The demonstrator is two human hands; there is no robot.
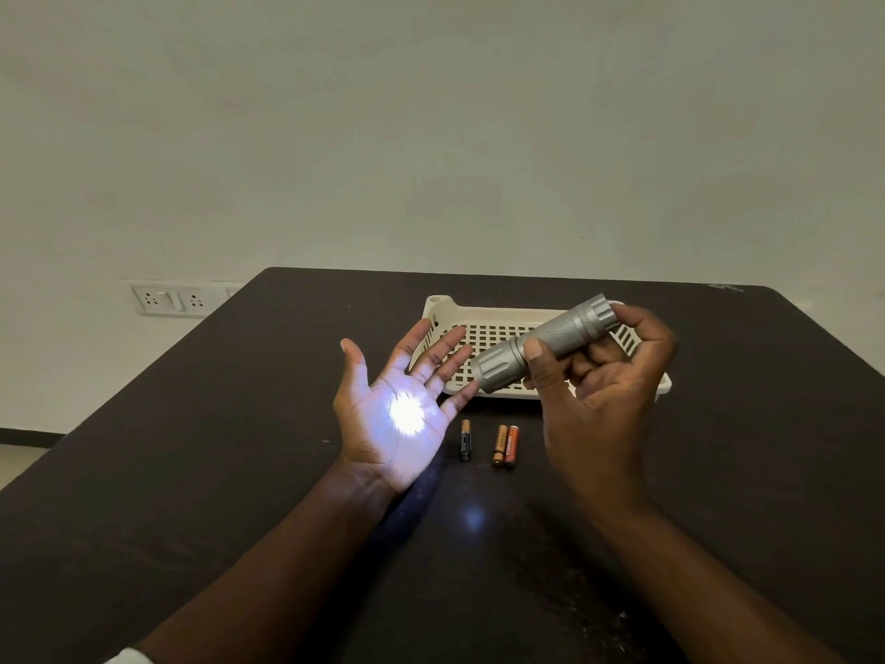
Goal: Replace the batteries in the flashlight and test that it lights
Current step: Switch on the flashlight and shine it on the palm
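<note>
Dark surface [191,472] under a pale wall carries a white slotted tray [483,323]. Above the tray's near edge the right hand [608,400] grips the lit silver flashlight [541,345], beaming onto the left hand [402,404], spread palm-up. Three batteries [498,445] lie just in front of the tray.

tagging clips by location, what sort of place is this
Probably a plain indoor room, perhaps an office or study: a dark table against a bare pale wall, with a wall socket panel low on it.
</note>
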